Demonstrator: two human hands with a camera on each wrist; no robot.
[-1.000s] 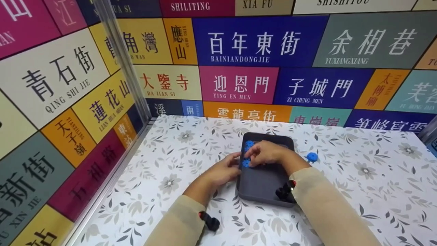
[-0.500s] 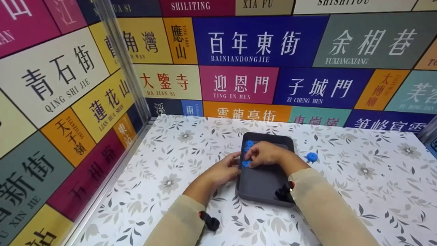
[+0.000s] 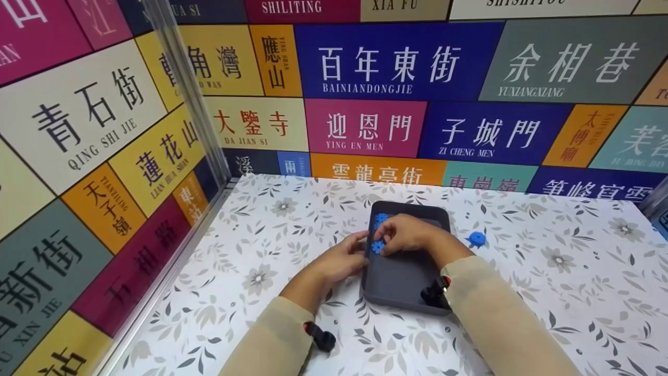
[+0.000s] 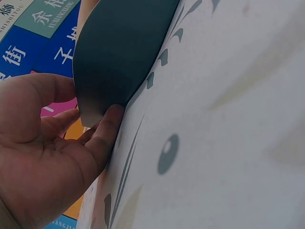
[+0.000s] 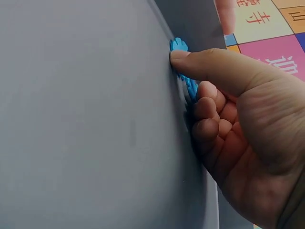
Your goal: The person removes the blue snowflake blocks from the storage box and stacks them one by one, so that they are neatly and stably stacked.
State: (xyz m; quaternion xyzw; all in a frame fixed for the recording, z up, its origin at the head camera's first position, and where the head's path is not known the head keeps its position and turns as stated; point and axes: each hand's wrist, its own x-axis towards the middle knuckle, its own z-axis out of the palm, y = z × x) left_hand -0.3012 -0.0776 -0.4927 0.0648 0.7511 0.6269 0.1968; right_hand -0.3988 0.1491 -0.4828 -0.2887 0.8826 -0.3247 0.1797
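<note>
A dark grey tray (image 3: 404, 284) lies on the table with blue notched plastic discs along its left wall. One disc (image 3: 381, 219) sits near the far left corner, and another disc (image 3: 378, 247) is nearer me. My right hand (image 3: 407, 234) reaches inside the tray; in the right wrist view its thumb presses on a blue disc (image 5: 178, 44) against curled fingers, beside the tray wall. My left hand (image 3: 339, 261) rests its relaxed fingers against the outside of the left wall, with one fingertip (image 4: 114, 113) low at the tray's base. My right hand partly hides the discs.
A loose blue piece (image 3: 476, 239) lies on the flower-patterned tablecloth (image 3: 522, 313), to the right of the tray. Walls with coloured sign panels (image 3: 365, 128) stand behind and at the left, and a clear strip (image 3: 190, 104) runs down their corner.
The nearer disc has shifted slightly away from me along the left wall, with the right fingers at it. The left hand and tray hold their places.
</note>
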